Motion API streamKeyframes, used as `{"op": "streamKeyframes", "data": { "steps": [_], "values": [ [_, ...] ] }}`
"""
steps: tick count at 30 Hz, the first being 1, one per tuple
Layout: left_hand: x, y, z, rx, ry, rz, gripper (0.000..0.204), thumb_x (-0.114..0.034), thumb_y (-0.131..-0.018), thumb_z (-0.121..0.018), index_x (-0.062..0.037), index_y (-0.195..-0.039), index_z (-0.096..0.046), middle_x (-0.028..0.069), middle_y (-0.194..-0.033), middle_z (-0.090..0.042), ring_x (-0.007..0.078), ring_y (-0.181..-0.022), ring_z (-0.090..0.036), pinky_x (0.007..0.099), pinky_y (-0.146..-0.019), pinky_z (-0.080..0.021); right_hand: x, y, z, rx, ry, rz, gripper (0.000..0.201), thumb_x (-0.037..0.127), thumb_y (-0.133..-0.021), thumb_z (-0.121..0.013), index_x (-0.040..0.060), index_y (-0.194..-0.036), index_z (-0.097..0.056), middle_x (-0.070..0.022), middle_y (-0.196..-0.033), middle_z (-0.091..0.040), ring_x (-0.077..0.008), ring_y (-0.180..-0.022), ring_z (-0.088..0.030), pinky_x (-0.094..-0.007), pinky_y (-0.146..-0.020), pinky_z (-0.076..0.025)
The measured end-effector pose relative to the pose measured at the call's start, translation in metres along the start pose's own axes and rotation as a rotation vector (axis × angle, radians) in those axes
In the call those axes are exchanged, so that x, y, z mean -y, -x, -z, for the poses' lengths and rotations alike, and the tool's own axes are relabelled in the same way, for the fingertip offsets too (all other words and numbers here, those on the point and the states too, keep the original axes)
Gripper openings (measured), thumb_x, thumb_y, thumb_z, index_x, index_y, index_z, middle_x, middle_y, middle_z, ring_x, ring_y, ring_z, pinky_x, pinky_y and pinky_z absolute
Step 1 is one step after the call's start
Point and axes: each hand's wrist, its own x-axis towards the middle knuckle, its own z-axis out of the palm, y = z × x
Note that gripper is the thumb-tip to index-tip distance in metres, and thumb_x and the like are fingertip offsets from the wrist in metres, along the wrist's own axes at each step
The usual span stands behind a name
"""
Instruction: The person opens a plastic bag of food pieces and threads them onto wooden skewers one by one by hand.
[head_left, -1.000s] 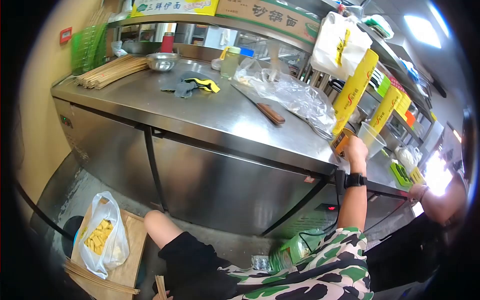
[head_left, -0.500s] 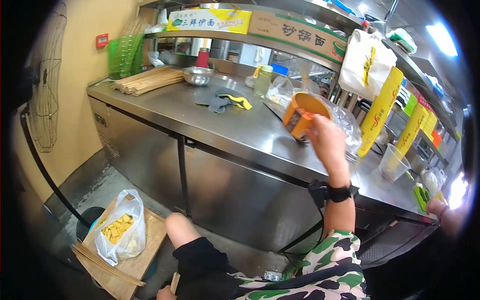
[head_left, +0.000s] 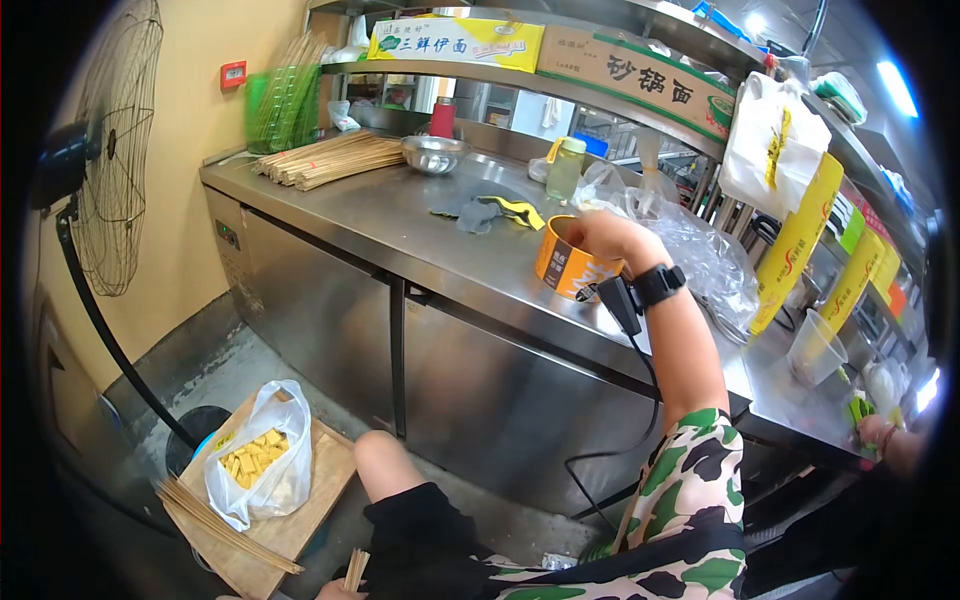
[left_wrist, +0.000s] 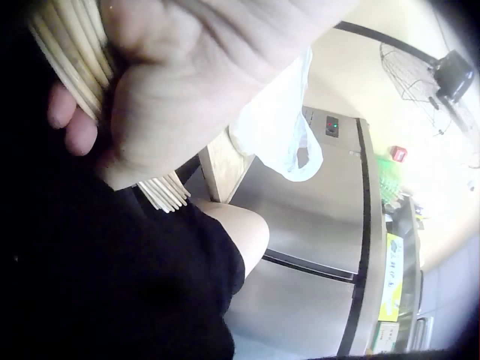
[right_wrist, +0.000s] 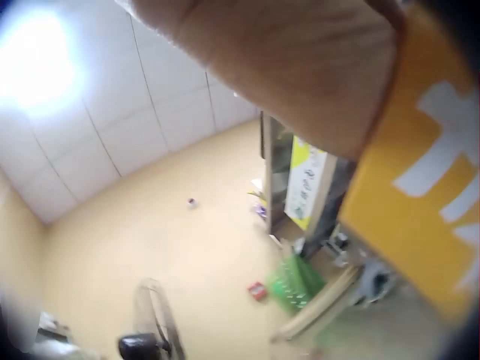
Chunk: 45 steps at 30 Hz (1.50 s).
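Observation:
My right hand point(head_left: 612, 238) grips the orange paper tub point(head_left: 556, 262) by its near rim, fingers dipping inside and hidden there. The tub stands upright at the front edge of the steel counter point(head_left: 420, 245). In the right wrist view, the tub's orange wall point(right_wrist: 420, 172) lies right against the hand point(right_wrist: 300, 67). Low by my lap, my left hand point(head_left: 340, 592) holds a bundle of thin wooden skewers point(head_left: 355, 570). The left wrist view shows the skewers point(left_wrist: 71, 49) running through the curled fingers of that hand point(left_wrist: 180, 90).
A white plastic bag point(head_left: 290, 410) of yellow pieces sits on a wooden board point(head_left: 325, 470), beside loose skewers point(head_left: 225, 525). On the counter are a skewer pile point(head_left: 335, 160), steel bowl point(head_left: 435, 155), gloves point(head_left: 485, 212), bottle point(head_left: 566, 170) and clear plastic bag point(head_left: 705, 250). Another person's hand point(head_left: 880, 432) shows far right.
My right hand has lifted the orange tub from the counter's right end, carried it left and brought it upright at the front edge. The left hand still holds the skewers. The head view swung right.

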Motion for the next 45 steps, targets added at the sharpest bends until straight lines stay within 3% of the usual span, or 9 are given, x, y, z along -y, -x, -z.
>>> {"op": "streamKeyframes", "data": {
  "steps": [4,9,20,23,25,29,32,36,45],
  "values": [
    [-0.029,0.031,-0.002,-0.066,0.108,0.006,0.031,-0.013,-0.084,-0.060,-0.0057,-0.113,-0.056,-0.0005,-0.058,-0.051,0.0077,-0.045,-0.045,0.0225,-0.040,-0.035,-0.007,-0.007,0.003,0.134,-0.045,0.045,0.023,0.016,-0.072,-0.063,0.0107,-0.093,-0.069,-0.0119,-0.088,-0.067,-0.0251,-0.082,-0.064,-0.0351,-0.070,-0.049],
    [-0.036,0.061,0.007,-0.215,0.365,-0.070,0.027,-0.014,-0.084,-0.061,-0.0097,-0.111,-0.058,-0.0063,-0.054,-0.044,0.0046,-0.038,-0.035,0.0191,-0.035,-0.028,0.000,0.000,0.016,0.061,-0.070,-0.068,0.018,0.015,-0.070,-0.065,0.0100,-0.086,-0.070,-0.0097,-0.079,-0.067,-0.0237,-0.072,-0.063,-0.0348,-0.065,-0.049],
    [-0.044,0.096,0.023,-0.329,0.423,-0.206,0.029,-0.010,-0.083,-0.062,-0.0057,-0.111,-0.056,-0.0021,-0.070,-0.054,0.0061,-0.049,-0.045,0.0183,-0.043,-0.036,0.030,0.028,0.036,-0.817,-0.013,0.028,0.010,0.011,-0.075,-0.062,0.0050,-0.083,-0.062,-0.0139,-0.076,-0.064,-0.0289,-0.071,-0.063,-0.0358,-0.063,-0.049],
    [-0.031,0.096,0.032,-0.354,0.409,-0.266,0.038,-0.011,-0.083,-0.062,-0.0056,-0.119,-0.053,0.0024,-0.085,-0.061,0.0077,-0.066,-0.054,0.0190,-0.054,-0.042,0.098,0.062,0.034,-0.887,-0.498,0.262,0.008,0.005,-0.078,-0.061,0.0007,-0.082,-0.056,-0.0074,-0.066,-0.059,-0.0141,-0.057,-0.056,-0.0262,-0.055,-0.044],
    [-0.013,0.081,0.041,-0.325,0.368,-0.213,0.030,-0.010,-0.083,-0.063,-0.0003,-0.110,-0.055,0.0053,-0.091,-0.061,0.0087,-0.059,-0.053,0.0202,-0.048,-0.043,0.162,0.087,0.010,-0.604,-0.920,0.441,0.004,0.001,-0.081,-0.060,0.0037,-0.079,-0.056,0.0021,-0.065,-0.056,-0.0042,-0.058,-0.052,-0.0193,-0.052,-0.041],
    [-0.063,0.120,0.035,-0.407,0.485,-0.376,0.039,-0.013,-0.087,-0.060,-0.0009,-0.122,-0.048,0.0052,-0.095,-0.062,0.0046,-0.050,-0.047,0.0188,-0.043,-0.040,0.302,0.098,-0.111,0.165,-1.153,0.876,0.004,0.004,-0.083,-0.062,0.0053,-0.083,-0.059,0.0027,-0.074,-0.058,-0.0052,-0.066,-0.055,-0.0198,-0.058,-0.044],
    [-0.072,0.133,0.034,-0.359,0.557,-0.531,0.050,-0.017,-0.086,-0.061,-0.0027,-0.130,-0.041,0.0038,-0.107,-0.063,0.0033,-0.049,-0.046,0.0169,-0.043,-0.039,0.404,0.133,-0.206,1.044,-1.487,0.964,0.004,0.005,-0.088,-0.057,0.0047,-0.087,-0.054,0.0022,-0.077,-0.052,-0.0055,-0.069,-0.052,-0.0208,-0.060,-0.045],
    [-0.053,0.123,0.046,-0.498,0.629,-0.544,0.024,-0.024,-0.086,-0.063,-0.0061,-0.102,-0.057,0.0107,-0.088,-0.066,0.0033,-0.043,-0.043,0.0170,-0.040,-0.037,0.487,0.158,-0.277,1.218,-1.648,0.819,0.002,0.007,-0.088,-0.053,0.0060,-0.090,-0.054,-0.0008,-0.079,-0.059,-0.0090,-0.067,-0.055,-0.0217,-0.063,-0.046],
    [-0.037,0.115,0.066,-0.613,0.705,-0.442,0.017,-0.019,-0.085,-0.064,-0.0040,-0.088,-0.058,0.0049,-0.072,-0.062,0.0035,-0.045,-0.044,0.0173,-0.041,-0.038,0.470,0.179,-0.297,1.423,-1.661,0.653,0.010,0.006,-0.087,-0.057,0.0041,-0.096,-0.054,-0.0044,-0.081,-0.062,-0.0085,-0.066,-0.057,-0.0197,-0.059,-0.046]
  ]
}}
